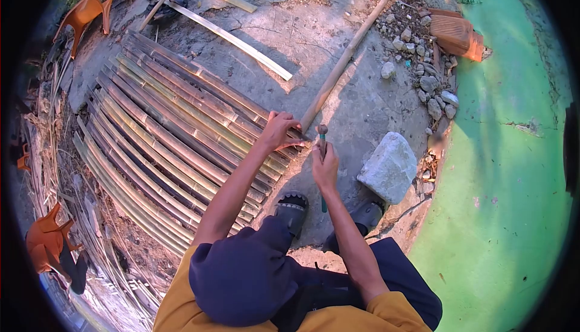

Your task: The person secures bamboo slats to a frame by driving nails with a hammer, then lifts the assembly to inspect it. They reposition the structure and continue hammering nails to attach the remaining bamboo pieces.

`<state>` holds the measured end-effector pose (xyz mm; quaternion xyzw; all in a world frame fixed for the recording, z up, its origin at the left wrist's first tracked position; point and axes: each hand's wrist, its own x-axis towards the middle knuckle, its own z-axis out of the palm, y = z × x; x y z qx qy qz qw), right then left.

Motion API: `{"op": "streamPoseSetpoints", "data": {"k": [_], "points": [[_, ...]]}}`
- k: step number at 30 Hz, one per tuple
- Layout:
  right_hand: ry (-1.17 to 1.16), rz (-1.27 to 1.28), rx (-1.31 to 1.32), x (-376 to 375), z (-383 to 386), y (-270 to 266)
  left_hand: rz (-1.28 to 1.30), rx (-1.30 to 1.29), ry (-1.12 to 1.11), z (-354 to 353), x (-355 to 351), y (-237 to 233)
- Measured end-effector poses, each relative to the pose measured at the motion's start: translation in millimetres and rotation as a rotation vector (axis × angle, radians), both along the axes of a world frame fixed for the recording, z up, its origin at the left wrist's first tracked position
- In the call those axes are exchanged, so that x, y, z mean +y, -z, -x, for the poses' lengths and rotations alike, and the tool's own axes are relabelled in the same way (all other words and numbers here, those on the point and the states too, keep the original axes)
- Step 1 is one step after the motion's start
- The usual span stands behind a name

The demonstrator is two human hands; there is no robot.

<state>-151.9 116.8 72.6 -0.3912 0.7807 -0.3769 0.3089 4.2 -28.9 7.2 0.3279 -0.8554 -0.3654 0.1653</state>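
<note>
The left hand [278, 130] curls down over the near ends of the split bamboo slats [175, 126], which lie side by side on the concrete ground [314, 24]. The right hand [325, 166] is closed round an upright tool [322, 132], possibly a hammer, just beside them. A stone block [389, 166] sits near, and a bamboo pole [347, 57] lies beyond.

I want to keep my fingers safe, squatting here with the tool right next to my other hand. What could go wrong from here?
1. The left hand grips the bamboo slats right beside the tool in the right hand; a slip could strike those fingers.
2. Split slat edges could cut or splinter bare skin.
3. The tool's lower end hangs between the boots; if dropped, it may hit a foot.
</note>
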Motion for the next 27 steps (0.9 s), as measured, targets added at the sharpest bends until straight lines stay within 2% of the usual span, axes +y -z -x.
{"op": "streamPoseSetpoints", "data": {"k": [10, 14, 17, 20, 27], "points": [[-0.006, -0.081, 0.000, 51, 0, 7, 0.140, -0.015, -0.012, 1, 7, -8], [0.016, -0.105, 0.008, 49, 2, 11, 0.137, -0.007, 0.031, -4, 5, -16], [0.040, -0.028, 0.028, 42, 5, 20, 0.138, 0.032, 0.035, -10, 4, -20], [0.064, -0.060, -0.010, 31, 6, 16, 0.201, -0.052, 0.021, -14, 2, -23], [0.035, -0.064, -0.014, 31, 5, 10, 0.265, -0.157, -0.113, -11, -13, -13]]}}
